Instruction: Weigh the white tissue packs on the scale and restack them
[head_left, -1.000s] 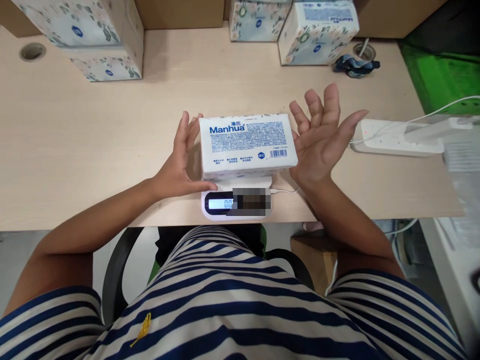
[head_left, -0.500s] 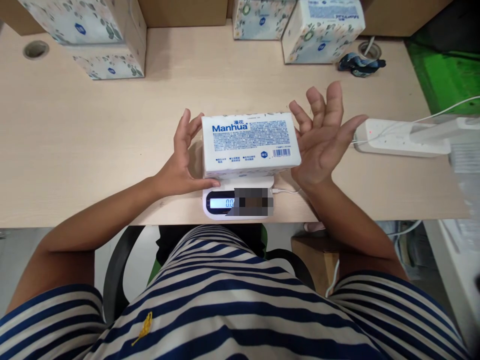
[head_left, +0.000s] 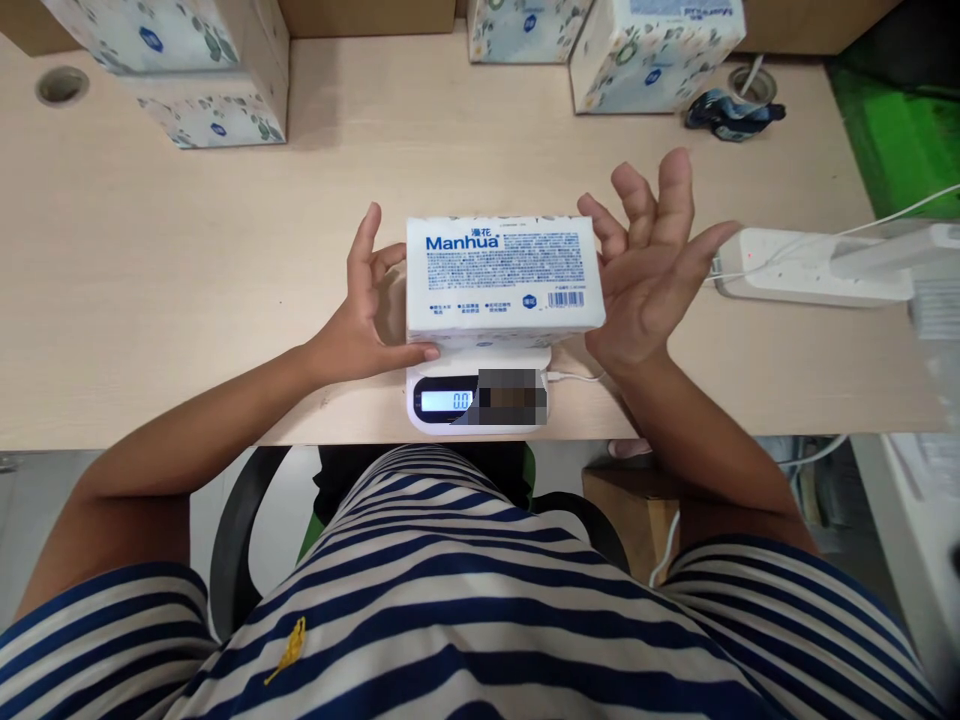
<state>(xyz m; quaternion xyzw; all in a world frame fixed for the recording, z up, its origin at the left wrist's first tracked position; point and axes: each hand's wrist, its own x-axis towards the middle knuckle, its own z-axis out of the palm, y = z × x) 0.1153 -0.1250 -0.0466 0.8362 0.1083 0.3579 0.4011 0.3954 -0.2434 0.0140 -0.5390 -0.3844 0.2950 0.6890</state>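
Observation:
A white pack of tissues [head_left: 506, 275] printed "Manhua" lies over a white digital scale [head_left: 487, 360], text face up. The scale's lit display shows "0.0", the rest of it masked by a blurred patch. My left hand [head_left: 364, 310] is around the pack's left end, fingers apart, its thumb along the lower front edge; whether it presses on the pack I cannot tell. At the right end, my right hand [head_left: 645, 260] is spread wide with the palm showing, its inner edge close against the pack and partly hidden behind it.
More tissue packs stand stacked at the back left [head_left: 214, 110] and at the back right [head_left: 649, 70]. A white power strip [head_left: 810, 265] with cables lies to the right. Near a cable hole is a dark bunched cloth item [head_left: 735, 117]. The desk's front edge runs just below the scale.
The view has shifted slightly, so the desk things sit a little higher and further right. Both hands and the tissue pack keep nearly the same arrangement.

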